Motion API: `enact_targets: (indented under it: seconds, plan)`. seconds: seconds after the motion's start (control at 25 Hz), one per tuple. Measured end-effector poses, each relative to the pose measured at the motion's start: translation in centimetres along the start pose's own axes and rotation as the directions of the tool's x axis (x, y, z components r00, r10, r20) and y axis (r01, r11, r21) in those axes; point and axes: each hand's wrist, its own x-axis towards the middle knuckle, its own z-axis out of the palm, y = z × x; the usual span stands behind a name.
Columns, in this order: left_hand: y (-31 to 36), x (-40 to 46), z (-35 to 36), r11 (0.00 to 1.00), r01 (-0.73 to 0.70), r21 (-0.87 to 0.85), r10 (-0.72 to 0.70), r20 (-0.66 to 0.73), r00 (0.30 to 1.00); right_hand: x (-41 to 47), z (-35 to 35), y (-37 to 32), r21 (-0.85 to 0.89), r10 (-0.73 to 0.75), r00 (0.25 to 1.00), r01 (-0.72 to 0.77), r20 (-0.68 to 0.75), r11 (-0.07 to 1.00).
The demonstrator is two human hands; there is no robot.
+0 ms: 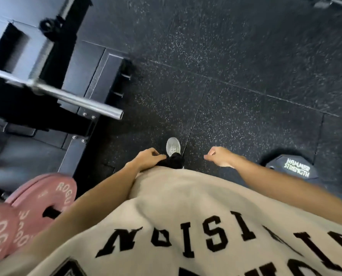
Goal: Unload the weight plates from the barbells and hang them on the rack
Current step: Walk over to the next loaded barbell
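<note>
Two empty, loosely curled hands, left [148, 158] and right [219, 156]; two pink plates [44, 198], one bare barbell sleeve [82, 100]

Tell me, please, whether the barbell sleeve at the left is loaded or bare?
Bare: the chrome barbell sleeve carries no plates right out to its open end.

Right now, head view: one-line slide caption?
Both hands empty, left hand and right hand, beside a bare barbell sleeve and red plates.
</note>
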Motion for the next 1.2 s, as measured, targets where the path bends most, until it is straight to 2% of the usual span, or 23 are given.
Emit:
enact_targets:
  seconds: [0.16, 0.28, 0.4, 0.56, 0.72, 0.84, 1.0, 1.2]
  plan:
    - [8.1, 6.2, -8.8, 0.996, -0.068, 0.056, 0.066, 0.025, 0.997, 5.2, -11.9, -3.3, 0.125, 0.039, 0.991, -0.023, -0.127, 0.992]
    - [14.1, 10.7, -15.0, 0.991, -0.106, 0.080, 0.102, 0.054, 0.993, 9.2, -18.9, -5.8, 0.179, 0.021, 0.981, 0.014, -0.191, 0.984]
    - [19.9, 15.9, -20.6, 0.990, -0.112, 0.085, 0.106, 0.069, 0.992, 14.2, -25.1, -7.8, 0.131, 0.002, 0.987, 0.020, -0.162, 0.991]
    - [25.8, 22.8, -26.0, 0.992, -0.069, 0.104, 0.070, -0.002, 0.998, 21.6, -34.1, -8.9, 0.067, 0.011, 0.997, -0.006, -0.071, 0.998]
    - [33.1, 26.3, -31.7, 1.000, 0.023, -0.012, -0.024, -0.075, 0.997, 27.1, -47.9, -12.6, -0.079, -0.021, 1.000, 0.020, -0.010, 0.997]
    - [37.2, 28.8, -35.7, 0.982, 0.036, -0.188, -0.067, -0.161, 0.985, 31.4, -56.3, -16.9, -0.113, -0.084, 0.996, 0.081, -0.019, 0.990]
    - [39.9, 33.1, -40.0, 0.945, 0.112, -0.308, -0.162, -0.140, 0.977, 37.1, -62.6, -23.9, -0.149, -0.177, 0.984, 0.178, 0.024, 0.973]
    - [41.9, 41.0, -49.1, 0.887, 0.149, -0.438, -0.235, -0.148, 0.961, 45.4, -68.8, -33.1, -0.433, -0.166, 0.967, 0.235, 0.192, 0.870]
